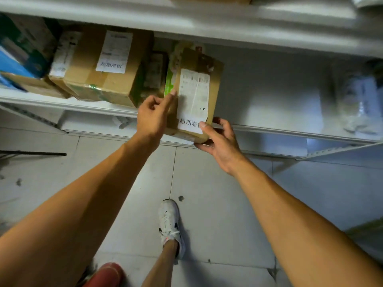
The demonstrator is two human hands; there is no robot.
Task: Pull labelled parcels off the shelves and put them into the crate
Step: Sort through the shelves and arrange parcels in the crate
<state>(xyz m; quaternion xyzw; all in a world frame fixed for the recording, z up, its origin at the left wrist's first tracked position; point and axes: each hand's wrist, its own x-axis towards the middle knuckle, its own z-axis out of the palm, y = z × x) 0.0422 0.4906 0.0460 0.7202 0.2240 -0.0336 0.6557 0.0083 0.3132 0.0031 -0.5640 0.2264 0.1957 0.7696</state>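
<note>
A brown cardboard parcel (214, 79) with a white shipping label (193, 94) juts out over the front edge of the white shelf (269, 94). My right hand (219, 141) grips its near bottom corner, thumb on the label and fingers underneath. My left hand (153, 114) holds the parcel's left side, index finger stretched along the label's edge. A larger labelled carton (103, 65) sits on the same shelf to the left. No crate is in view.
More boxes, among them a blue one (18, 59), crowd the shelf's left end. A pale plastic-wrapped packet (360, 100) lies at the shelf's right. Another shelf board (186, 19) hangs above. Below are a tiled floor (207, 204) and my white shoe (171, 224).
</note>
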